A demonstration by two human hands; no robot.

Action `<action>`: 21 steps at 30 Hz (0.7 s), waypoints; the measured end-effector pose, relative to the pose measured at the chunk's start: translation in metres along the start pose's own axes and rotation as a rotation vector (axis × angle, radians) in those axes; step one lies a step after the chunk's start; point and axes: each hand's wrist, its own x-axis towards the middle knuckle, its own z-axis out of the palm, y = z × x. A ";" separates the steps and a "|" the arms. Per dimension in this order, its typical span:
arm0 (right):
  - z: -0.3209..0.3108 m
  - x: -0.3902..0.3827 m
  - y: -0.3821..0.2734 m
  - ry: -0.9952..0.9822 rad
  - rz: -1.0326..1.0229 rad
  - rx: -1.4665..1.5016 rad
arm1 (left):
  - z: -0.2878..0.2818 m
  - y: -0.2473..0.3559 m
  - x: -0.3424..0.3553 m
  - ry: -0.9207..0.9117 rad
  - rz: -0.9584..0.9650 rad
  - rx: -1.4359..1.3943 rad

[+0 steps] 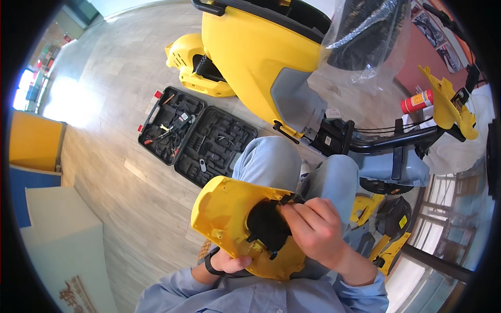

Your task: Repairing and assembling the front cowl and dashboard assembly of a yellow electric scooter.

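Observation:
A yellow plastic cover (216, 203) rests over my lap with its inner side up, showing moulded ribs and screw posts. Set into its middle is a round black part (266, 224) with small black tabs at its edge. My left hand (231, 262) grips the cover's lower left rim, thumb on the inside and the other fingers hidden beneath. At the upper right edge of the black part, my right hand (315, 227) has its fingertips pinched together on a black edge piece. Whether anything small sits between those fingertips is hidden.
An open black tool case (214, 148) with loose tools lies on the wooden floor ahead. Beyond it stands a large yellow machine body (250, 52). To the right are a grey-wheeled frame (391, 161), a red cylinder (417, 101) and yellow parts (389, 255). A pale panel (65, 235) stands left.

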 end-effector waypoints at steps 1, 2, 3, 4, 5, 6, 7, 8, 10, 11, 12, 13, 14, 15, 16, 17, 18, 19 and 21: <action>0.002 -0.003 0.000 0.029 0.022 -0.025 | -0.001 -0.004 0.002 0.006 0.006 -0.007; 0.003 -0.005 -0.003 0.023 0.012 -0.022 | -0.001 -0.009 0.005 -0.008 0.000 -0.055; 0.005 -0.008 -0.007 -0.019 0.074 -0.100 | -0.002 -0.012 0.007 -0.022 -0.007 -0.104; 0.006 -0.010 -0.009 -0.060 0.137 -0.178 | -0.003 -0.015 0.009 -0.014 0.000 -0.109; 0.007 -0.011 -0.009 -0.063 0.129 -0.181 | -0.002 -0.015 0.014 -0.024 -0.003 -0.112; 0.008 -0.012 -0.009 -0.017 0.154 -0.177 | -0.002 -0.015 0.017 -0.033 -0.005 -0.115; 0.010 -0.012 -0.008 0.029 0.180 -0.172 | -0.002 -0.015 0.019 -0.031 0.002 -0.119; 0.014 -0.012 -0.008 0.022 0.177 -0.175 | -0.004 -0.017 0.022 -0.025 0.011 -0.139; 0.021 -0.011 -0.007 0.173 0.217 -0.100 | -0.003 -0.021 0.024 -0.017 0.023 -0.165; 0.022 -0.011 -0.007 0.168 0.214 -0.098 | -0.003 -0.022 0.024 -0.003 0.015 -0.186; 0.022 -0.011 -0.007 0.151 0.202 -0.116 | -0.004 -0.023 0.024 0.011 0.007 -0.206; 0.022 -0.011 -0.007 0.134 0.190 -0.135 | -0.004 -0.024 0.024 0.016 0.009 -0.211; 0.021 -0.010 -0.007 0.128 0.186 -0.133 | -0.003 -0.026 0.024 0.009 0.007 -0.183; 0.019 -0.009 -0.007 0.119 0.165 -0.146 | -0.003 -0.028 0.025 0.001 0.006 -0.155; 0.016 -0.007 -0.007 0.110 0.143 -0.160 | -0.003 -0.028 0.025 0.005 0.008 -0.161; 0.015 -0.004 -0.007 0.105 0.139 -0.155 | -0.004 -0.027 0.026 -0.009 0.021 -0.144; 0.013 0.000 -0.008 0.080 0.131 -0.171 | -0.004 -0.027 0.027 -0.024 0.035 -0.127; 0.013 0.001 -0.008 0.055 0.122 -0.187 | -0.003 -0.026 0.026 -0.017 0.036 -0.129; 0.013 0.001 -0.007 0.039 0.115 -0.162 | -0.001 -0.025 0.027 -0.010 0.023 -0.143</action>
